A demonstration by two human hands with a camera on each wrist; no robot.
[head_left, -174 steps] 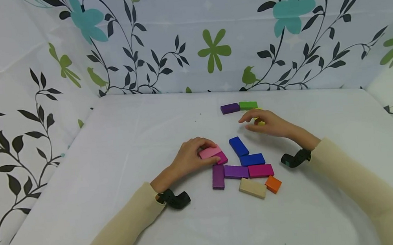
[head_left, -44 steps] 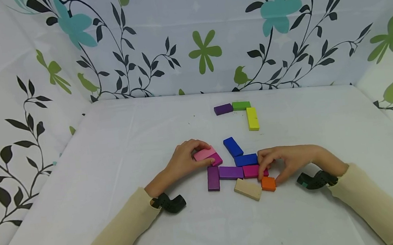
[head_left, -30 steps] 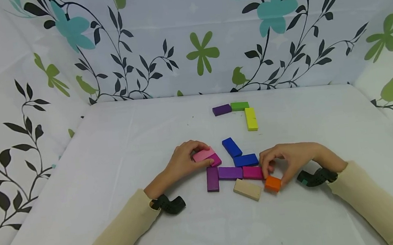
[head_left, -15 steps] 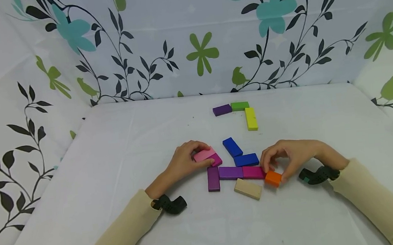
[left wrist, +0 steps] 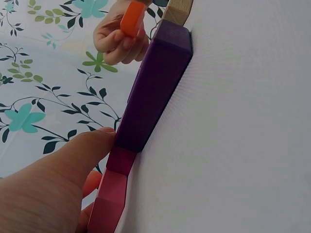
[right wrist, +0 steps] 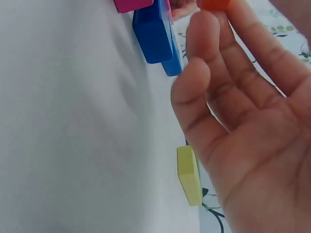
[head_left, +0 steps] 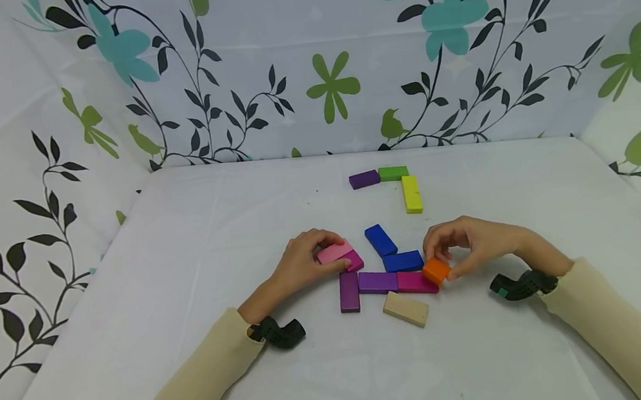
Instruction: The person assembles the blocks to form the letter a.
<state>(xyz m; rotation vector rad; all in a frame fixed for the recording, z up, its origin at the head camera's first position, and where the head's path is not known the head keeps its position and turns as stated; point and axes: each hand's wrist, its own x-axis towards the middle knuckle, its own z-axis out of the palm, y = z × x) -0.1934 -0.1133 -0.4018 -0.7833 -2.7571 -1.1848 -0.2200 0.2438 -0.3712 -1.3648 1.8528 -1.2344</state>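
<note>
In the head view my left hand (head_left: 294,260) holds a pink block (head_left: 332,252) and the magenta block (head_left: 355,260) against it, thumb on the magenta one. My right hand (head_left: 481,241) pinches a small orange block (head_left: 436,270) between thumb and fingers. The left wrist view shows this orange block (left wrist: 132,18) raised off the table. From above it overlaps the right end of a second magenta block (head_left: 415,282). That block continues a row with a purple block (head_left: 377,282) and an upright-lying dark purple block (head_left: 349,292). Two blue blocks (head_left: 402,261) lie just behind the row.
A beige block (head_left: 405,309) lies in front of the row. Farther back, a dark purple block (head_left: 365,179), a green block (head_left: 393,173) and yellow (head_left: 412,194) form a corner. A patterned cloth (head_left: 260,51) hangs behind the white table (head_left: 244,375).
My right hand came from the yellow pieces to the orange block, turned it, then lifted it away from the beige block, back and slightly left. My left hand keeps its hold.
</note>
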